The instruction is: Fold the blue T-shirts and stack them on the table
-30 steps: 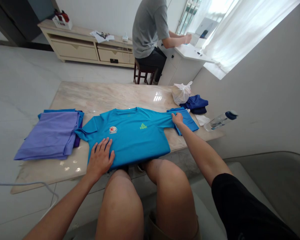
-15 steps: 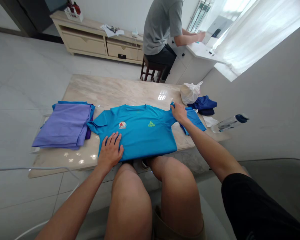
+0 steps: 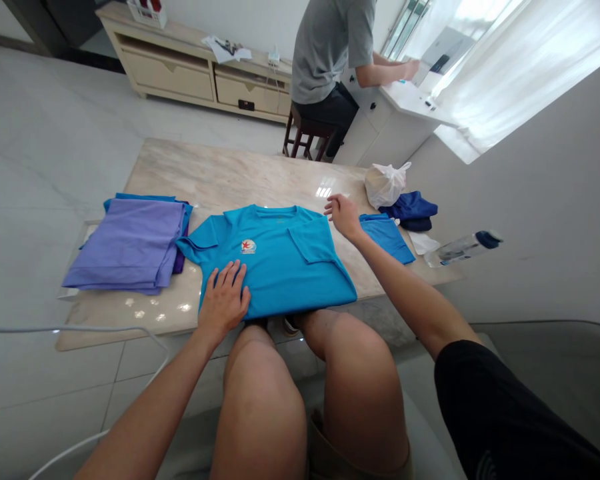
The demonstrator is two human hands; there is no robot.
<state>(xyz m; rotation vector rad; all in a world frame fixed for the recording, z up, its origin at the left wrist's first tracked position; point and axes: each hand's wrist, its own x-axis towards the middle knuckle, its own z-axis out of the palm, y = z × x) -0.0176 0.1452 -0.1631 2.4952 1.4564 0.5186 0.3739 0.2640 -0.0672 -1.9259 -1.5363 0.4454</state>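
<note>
A blue T-shirt (image 3: 275, 280) with a round red-and-white badge lies on the marble-topped table (image 3: 195, 160), its lower part folded under at the near edge. Its sleeve on my right is folded inward over the chest, while the other sleeve sticks out to the left. Flat on the shirt's lower left rests my left hand (image 3: 225, 298), fingers spread. My right hand (image 3: 343, 215) hovers just past the shirt's right shoulder, fingers loosely apart and holding nothing.
Folded purple and blue clothes (image 3: 125, 247) are stacked at the left. To the right are a folded blue garment (image 3: 387, 237), dark blue cloth (image 3: 410, 208), a white plastic bag (image 3: 386, 185) and a clear bottle (image 3: 460, 250). Beyond, a person (image 3: 325, 60) sits on a stool.
My right hand has folded the right sleeve in over the chest, covering the green logo, and let go of it. My left hand stays on the shirt.
</note>
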